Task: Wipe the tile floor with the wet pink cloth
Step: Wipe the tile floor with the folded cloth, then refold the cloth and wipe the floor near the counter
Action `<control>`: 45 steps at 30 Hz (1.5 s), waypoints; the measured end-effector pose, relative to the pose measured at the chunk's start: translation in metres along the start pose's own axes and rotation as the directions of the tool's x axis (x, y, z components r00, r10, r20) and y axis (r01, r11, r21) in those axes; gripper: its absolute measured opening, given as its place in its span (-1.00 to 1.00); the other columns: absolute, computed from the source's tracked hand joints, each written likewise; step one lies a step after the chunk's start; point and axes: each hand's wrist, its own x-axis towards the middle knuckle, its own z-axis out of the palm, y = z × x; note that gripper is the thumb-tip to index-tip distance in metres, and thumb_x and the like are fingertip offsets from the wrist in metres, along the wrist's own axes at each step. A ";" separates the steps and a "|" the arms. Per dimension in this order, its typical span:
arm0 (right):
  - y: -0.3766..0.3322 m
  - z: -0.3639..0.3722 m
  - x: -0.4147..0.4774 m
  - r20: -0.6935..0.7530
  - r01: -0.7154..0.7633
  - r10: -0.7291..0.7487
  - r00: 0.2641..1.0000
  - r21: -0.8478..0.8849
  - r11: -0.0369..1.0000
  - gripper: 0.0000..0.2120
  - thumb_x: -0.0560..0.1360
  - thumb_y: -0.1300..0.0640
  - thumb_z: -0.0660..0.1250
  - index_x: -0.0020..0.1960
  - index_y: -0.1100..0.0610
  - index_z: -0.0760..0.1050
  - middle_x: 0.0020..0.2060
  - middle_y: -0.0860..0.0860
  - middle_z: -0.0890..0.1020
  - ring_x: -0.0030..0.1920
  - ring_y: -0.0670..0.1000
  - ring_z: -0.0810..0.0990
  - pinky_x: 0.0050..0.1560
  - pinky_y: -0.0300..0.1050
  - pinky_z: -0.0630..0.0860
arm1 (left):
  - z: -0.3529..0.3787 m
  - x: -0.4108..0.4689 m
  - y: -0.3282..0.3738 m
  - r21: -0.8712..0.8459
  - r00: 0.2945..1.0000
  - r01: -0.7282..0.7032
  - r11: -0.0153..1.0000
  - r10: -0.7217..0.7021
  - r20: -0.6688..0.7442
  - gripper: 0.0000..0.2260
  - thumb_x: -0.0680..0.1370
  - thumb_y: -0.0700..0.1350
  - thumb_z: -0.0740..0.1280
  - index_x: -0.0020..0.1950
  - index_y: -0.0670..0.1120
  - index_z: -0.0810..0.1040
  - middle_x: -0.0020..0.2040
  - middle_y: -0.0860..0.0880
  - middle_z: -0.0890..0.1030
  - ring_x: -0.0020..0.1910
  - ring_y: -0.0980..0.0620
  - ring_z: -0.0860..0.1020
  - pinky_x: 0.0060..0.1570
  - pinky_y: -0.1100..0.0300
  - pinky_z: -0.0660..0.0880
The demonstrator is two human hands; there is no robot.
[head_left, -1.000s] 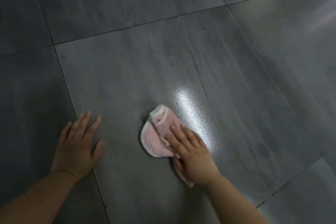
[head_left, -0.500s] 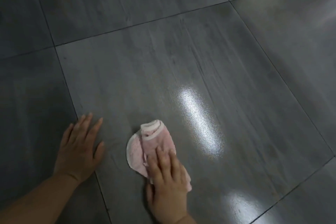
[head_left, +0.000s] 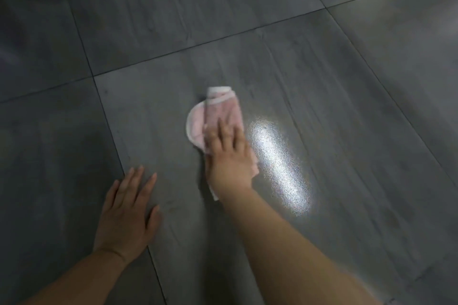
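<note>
Pink cloth (head_left: 219,110) under right hand (head_left: 230,158), fingers (head_left: 221,130) apparently flat.

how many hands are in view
2. The left hand lies flat on the tile floor; the right hand presses the pink cloth down beside a bright glare patch.

Left hand (head_left: 126,215), right hand (head_left: 229,156) — both bare; forearms bare up to frame edge; nails short.
</note>
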 end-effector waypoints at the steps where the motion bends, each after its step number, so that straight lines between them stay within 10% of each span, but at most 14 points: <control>1: -0.011 0.011 -0.014 -0.024 0.117 -0.118 0.993 -0.035 0.992 -0.46 0.40 0.09 0.11 0.39 0.01 0.34 0.39 0.08 0.41 0.37 0.18 0.40 0.27 0.00 0.41 | 0.000 0.001 -0.001 -0.009 1.000 -0.005 1.000 0.005 -0.004 -0.51 0.37 -0.01 0.08 0.25 -0.18 0.32 0.21 -0.33 0.52 0.25 -0.13 0.26 0.42 0.30 -0.25; 5: 0.043 0.012 -0.056 0.051 0.215 -0.212 0.976 -0.059 0.975 -0.50 0.33 -0.02 0.10 0.27 0.00 0.32 0.22 0.04 0.59 0.27 0.14 0.42 0.21 0.02 0.30 | -0.001 0.001 -0.006 -0.035 0.999 -0.005 0.999 0.004 -0.034 -0.52 0.38 0.00 0.08 0.25 -0.18 0.32 0.20 -0.36 0.51 0.25 -0.14 0.26 0.42 0.31 -0.25; 12: 0.195 -0.043 -0.134 0.100 -0.283 0.293 0.951 -0.098 0.954 -0.40 0.36 0.28 0.26 0.39 0.14 0.27 0.34 0.23 0.43 0.11 0.43 0.48 0.07 0.20 0.49 | 0.002 -0.007 -0.007 -0.006 0.996 0.006 1.000 -0.006 -0.094 -0.49 0.38 0.01 0.07 0.20 -0.27 0.41 0.17 -0.42 0.50 0.22 -0.26 0.34 0.43 0.26 -0.15; 14: 0.213 -0.060 -0.154 0.165 -0.298 0.312 0.936 -0.102 0.949 -0.38 0.49 0.26 0.20 0.49 0.03 0.09 0.49 0.05 0.17 0.36 0.25 0.25 0.31 0.05 0.32 | 0.002 -0.005 -0.003 0.021 0.998 0.052 0.998 -0.051 -0.027 -0.49 0.37 0.00 0.10 0.16 -0.33 0.45 0.12 -0.45 0.51 0.11 -0.40 0.47 0.37 -0.06 0.15; 17: 0.223 -0.078 -0.163 0.079 -0.406 0.401 0.913 0.065 0.911 -0.47 0.47 0.17 0.14 0.44 0.13 0.23 0.44 0.10 0.29 0.32 0.23 0.31 0.26 0.02 0.30 | -0.012 0.013 0.009 0.057 0.966 0.174 0.983 -0.181 0.186 -0.66 0.35 -0.22 0.34 0.07 -0.35 0.53 0.05 -0.42 0.55 0.00 -0.43 0.52 0.06 -0.25 0.44; 25: 0.169 -0.178 -0.188 -0.132 -0.253 0.364 0.922 0.508 0.823 -0.38 0.32 0.05 0.04 0.39 0.00 0.28 0.38 0.04 0.34 0.35 0.11 0.30 0.34 -0.16 0.22 | -0.119 0.022 0.157 -0.461 0.916 0.342 0.819 -0.182 0.357 -0.83 0.48 -0.38 0.25 0.04 -0.36 0.55 0.05 -0.27 0.59 -0.09 0.02 0.62 0.01 0.23 0.41; 32: 0.147 -0.300 -0.284 -0.102 -0.245 0.471 0.876 0.747 0.617 -0.38 0.34 0.15 0.11 0.06 -0.54 0.01 0.16 -0.70 0.00 0.19 -0.58 0.08 0.13 -0.68 0.08 | -0.275 -0.028 0.342 -0.607 0.679 0.596 0.526 0.073 0.731 -0.73 0.55 0.07 0.14 -0.07 -0.09 0.52 -0.05 -0.09 0.60 -0.10 -0.04 0.55 -0.06 0.14 0.42; 36: 0.127 -0.372 -0.332 -0.031 -0.246 0.464 0.885 0.815 0.524 -0.45 0.32 -0.05 0.16 0.02 -0.64 0.01 0.18 -0.67 0.01 0.23 -0.52 0.13 0.14 -0.63 0.17 | -0.361 -0.066 0.407 -0.571 0.534 0.646 0.506 0.234 0.812 -0.65 0.54 0.14 0.08 -0.01 -0.01 0.57 -0.05 -0.06 0.68 0.00 -0.01 0.62 0.03 0.08 0.51; 41: 0.107 -0.494 -0.393 0.011 -0.262 0.543 0.840 0.884 0.387 -0.64 0.25 -0.20 0.21 0.02 -0.22 0.24 0.21 -0.58 0.16 0.16 -0.50 0.24 0.04 -0.58 0.29 | -0.478 -0.107 0.474 -0.624 0.615 0.595 0.507 0.213 0.759 -0.64 0.34 0.02 0.34 -0.10 -0.27 0.61 -0.23 -0.19 0.65 -0.27 -0.06 0.59 -0.25 0.18 0.47; 45: 0.099 -0.576 -0.440 0.186 -0.297 0.632 0.752 0.952 0.073 -0.67 0.43 0.17 0.38 -0.05 -0.13 0.27 0.00 -0.20 0.51 -0.04 -0.28 0.53 -0.15 -0.57 0.39 | -0.553 -0.132 0.506 -0.669 0.628 0.550 0.500 0.281 0.726 -0.84 0.39 -0.13 0.34 -0.15 -0.22 0.59 -0.32 -0.09 0.69 -0.28 -0.05 0.64 -0.18 0.10 0.52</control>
